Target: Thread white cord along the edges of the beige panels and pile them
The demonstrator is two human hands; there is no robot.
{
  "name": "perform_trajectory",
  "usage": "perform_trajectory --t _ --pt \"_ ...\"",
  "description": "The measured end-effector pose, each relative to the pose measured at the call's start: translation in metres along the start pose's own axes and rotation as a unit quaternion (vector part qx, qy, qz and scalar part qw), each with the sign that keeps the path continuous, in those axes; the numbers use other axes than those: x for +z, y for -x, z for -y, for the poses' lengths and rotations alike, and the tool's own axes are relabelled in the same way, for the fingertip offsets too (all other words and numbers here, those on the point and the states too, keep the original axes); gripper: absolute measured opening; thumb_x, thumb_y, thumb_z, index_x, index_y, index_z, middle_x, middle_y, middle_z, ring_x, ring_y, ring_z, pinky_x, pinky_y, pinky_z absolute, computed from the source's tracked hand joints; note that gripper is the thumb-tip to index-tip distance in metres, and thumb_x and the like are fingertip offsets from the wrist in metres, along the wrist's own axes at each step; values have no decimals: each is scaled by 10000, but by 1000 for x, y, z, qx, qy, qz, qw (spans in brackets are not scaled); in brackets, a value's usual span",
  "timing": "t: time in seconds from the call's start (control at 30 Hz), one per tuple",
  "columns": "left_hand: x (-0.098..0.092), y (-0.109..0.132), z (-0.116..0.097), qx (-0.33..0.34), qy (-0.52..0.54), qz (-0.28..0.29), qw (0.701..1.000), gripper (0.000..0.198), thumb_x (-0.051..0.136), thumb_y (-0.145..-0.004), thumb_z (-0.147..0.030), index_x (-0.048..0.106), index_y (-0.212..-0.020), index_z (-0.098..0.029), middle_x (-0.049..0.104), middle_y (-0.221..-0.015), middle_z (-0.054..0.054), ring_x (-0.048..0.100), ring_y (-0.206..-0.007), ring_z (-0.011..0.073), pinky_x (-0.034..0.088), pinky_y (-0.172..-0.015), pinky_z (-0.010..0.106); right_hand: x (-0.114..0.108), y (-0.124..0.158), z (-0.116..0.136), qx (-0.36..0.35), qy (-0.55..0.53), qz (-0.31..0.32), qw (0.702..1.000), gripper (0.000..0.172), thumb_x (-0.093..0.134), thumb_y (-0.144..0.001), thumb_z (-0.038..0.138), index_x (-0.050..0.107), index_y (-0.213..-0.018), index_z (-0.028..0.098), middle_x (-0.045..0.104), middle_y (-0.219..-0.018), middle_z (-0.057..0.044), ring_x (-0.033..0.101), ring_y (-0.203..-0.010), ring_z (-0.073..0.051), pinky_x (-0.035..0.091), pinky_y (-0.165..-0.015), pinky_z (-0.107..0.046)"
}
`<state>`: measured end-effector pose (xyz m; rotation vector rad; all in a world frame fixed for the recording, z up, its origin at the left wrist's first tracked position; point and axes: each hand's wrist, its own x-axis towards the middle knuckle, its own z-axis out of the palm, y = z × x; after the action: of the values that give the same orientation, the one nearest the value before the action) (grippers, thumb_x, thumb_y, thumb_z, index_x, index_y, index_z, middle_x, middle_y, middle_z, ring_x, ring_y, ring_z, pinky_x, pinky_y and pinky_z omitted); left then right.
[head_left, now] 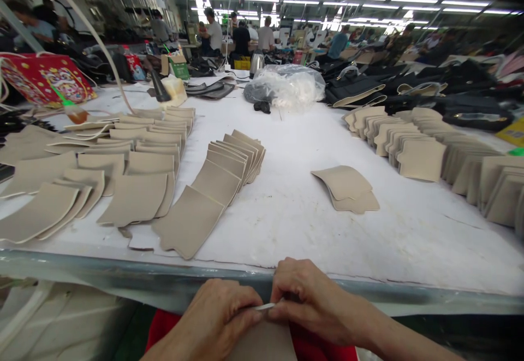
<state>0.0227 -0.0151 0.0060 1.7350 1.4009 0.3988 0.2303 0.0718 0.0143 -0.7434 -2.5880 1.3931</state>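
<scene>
I observed the left hand (216,317) and right hand (311,301) just below the counter (123,271) edge, the fingers (286,301) of both pinching a white strip (265,306) at the top of a beige panel (262,342), held over red cloth (161,323). I judged the panel light, thin and fairly stiff, best held by its edges. Beyond, fanned panels (208,191) lay on the counter, with a pair (344,189) and further rows (421,159) to the right.
</scene>
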Motion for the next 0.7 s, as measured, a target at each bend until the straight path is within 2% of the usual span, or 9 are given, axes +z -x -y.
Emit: perform_trajectory --t 0.1,0.27,0.37,0.43,0.57,0.7 --pt "8 -5 -1 33 -33 -19 999 236 510 -920 -221 646 -730 -194 655 -698 -22 597 -650 129 325 -599 234 0 -1 2 -24 -2 -4 1000 177 681 -898 288 627 -758 195 564 -729 32 542 -779 -139 374 -693 -229" --pt "15 -6 1 106 -41 -57 992 255 445 -935 -218 566 -712 -190 622 -680 -18 583 -632 125 330 -583 237 3 -1 3 -29 -11 -27 999 376 524 -987 442 538 -700 199 531 -705 28 522 -758 -143 364 -700 -251" --pt "17 -5 3 140 -92 -90 982 289 403 -902 -185 507 -633 -185 573 -607 -7 549 -576 131 313 -549 260 7 -1 5 -64 12 -16 998 436 389 -1029 481 481 -705 204 550 -732 6 515 -779 -165 370 -725 -274" --pt "18 -4 6 151 -100 -102 978 293 394 -902 -182 531 -643 -183 583 -610 -2 561 -588 136 321 -555 260 10 -1 6 -74 17 -19 997 457 330 -1040 494 470 -714 206 558 -745 -7 513 -774 -172 376 -727 -281" --pt "15 3 17 83 -39 -88 992 267 479 -949 -275 627 -742 -195 657 -693 -23 616 -658 120 352 -600 219 11 2 2 -37 29 -47 998 434 358 -1034 471 509 -728 203 541 -738 -6 521 -751 -172 374 -702 -281" --pt "8 13 23 34 -9 -58 998 209 518 -945 -266 671 -812 -213 697 -760 -37 642 -712 114 367 -626 185 11 4 1 11 37 -36 999 274 474 -1007 362 582 -814 199 572 -804 -9 542 -771 -167 385 -705 -268"
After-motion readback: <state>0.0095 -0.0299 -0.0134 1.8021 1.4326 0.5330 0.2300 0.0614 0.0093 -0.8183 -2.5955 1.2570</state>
